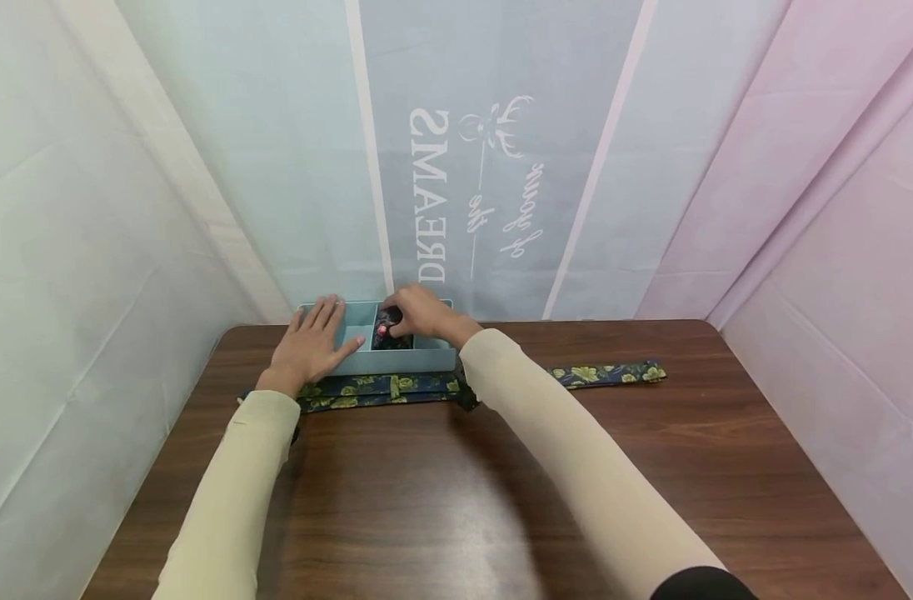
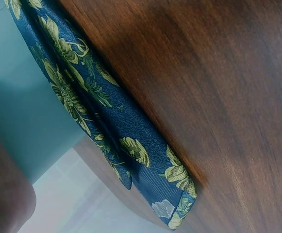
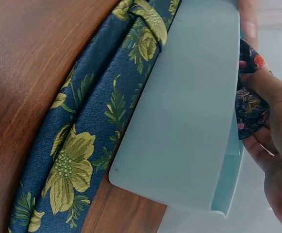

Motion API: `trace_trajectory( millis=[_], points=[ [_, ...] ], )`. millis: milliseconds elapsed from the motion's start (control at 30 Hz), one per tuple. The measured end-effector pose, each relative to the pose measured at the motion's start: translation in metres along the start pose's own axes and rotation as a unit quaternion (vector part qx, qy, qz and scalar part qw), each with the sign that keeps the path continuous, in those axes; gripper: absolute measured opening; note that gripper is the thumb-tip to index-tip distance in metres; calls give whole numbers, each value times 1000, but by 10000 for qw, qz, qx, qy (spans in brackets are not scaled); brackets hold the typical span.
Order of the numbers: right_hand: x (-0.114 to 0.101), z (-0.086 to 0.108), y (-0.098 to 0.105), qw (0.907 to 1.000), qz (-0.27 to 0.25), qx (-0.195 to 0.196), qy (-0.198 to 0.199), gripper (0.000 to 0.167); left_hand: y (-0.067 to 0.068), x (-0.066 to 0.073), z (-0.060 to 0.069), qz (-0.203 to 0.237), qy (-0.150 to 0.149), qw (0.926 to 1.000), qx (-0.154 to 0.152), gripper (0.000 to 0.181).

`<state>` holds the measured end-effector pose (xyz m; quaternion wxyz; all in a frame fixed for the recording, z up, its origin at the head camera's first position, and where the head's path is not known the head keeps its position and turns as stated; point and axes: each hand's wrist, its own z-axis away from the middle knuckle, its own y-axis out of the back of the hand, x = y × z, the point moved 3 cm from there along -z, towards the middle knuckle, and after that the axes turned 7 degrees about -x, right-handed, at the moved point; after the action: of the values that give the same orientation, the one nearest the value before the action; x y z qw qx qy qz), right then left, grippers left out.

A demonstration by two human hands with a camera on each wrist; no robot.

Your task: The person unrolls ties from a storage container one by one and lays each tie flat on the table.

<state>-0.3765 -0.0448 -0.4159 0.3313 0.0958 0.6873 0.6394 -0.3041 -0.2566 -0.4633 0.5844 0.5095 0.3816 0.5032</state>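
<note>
A pale blue divided box [image 1: 407, 361] stands near the table's back edge. My left hand [image 1: 306, 350] rests over its left end, fingers straight and thumb spread. Inside the middle compartment my right hand [image 1: 425, 312] grips a folded bundle of dark floral fabric [image 1: 385, 342]. In the right wrist view, thumb and fingers pinch this fabric [image 3: 250, 114], which shows red and pink flowers above the box rim. Along the box's front lies a navy necktie [image 1: 359, 387] with yellow flowers, doubled over at the left. The left wrist view shows its pointed end [image 2: 145, 165].
The brown wooden table [image 1: 396, 483] extends toward me and to the right. The necktie's single length reaches right beyond my right sleeve [image 1: 561, 442]. A grey-blue printed curtain [image 1: 501, 167] hangs behind the table, with pale cloth on both sides.
</note>
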Motion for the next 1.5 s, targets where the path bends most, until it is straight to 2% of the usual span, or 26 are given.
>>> trace_trajectory(
  millis=[200, 400, 767, 1267, 1500],
  points=[
    [-1, 1, 6, 9995, -286, 98, 32, 43, -1, -2, 0, -12, -8, 10000, 7, 98],
    [-3, 3, 11, 9995, -262, 190, 60, 41, -3, -3, -1, 21, -32, 10000, 26, 99],
    [-7, 8, 17, 9995, -263, 126, 69, 44, -4, -2, 0, 41, -39, 10000, 58, 98],
    [-9, 18, 31, 9984, -337, 459, -8, 46, -6, -5, -2, 20, -60, 9999, 106, 101],
    [-11, 23, 40, 9976, -73, 691, 77, 44, -5, -4, -2, 69, -100, 9998, 125, 102]
  ],
)
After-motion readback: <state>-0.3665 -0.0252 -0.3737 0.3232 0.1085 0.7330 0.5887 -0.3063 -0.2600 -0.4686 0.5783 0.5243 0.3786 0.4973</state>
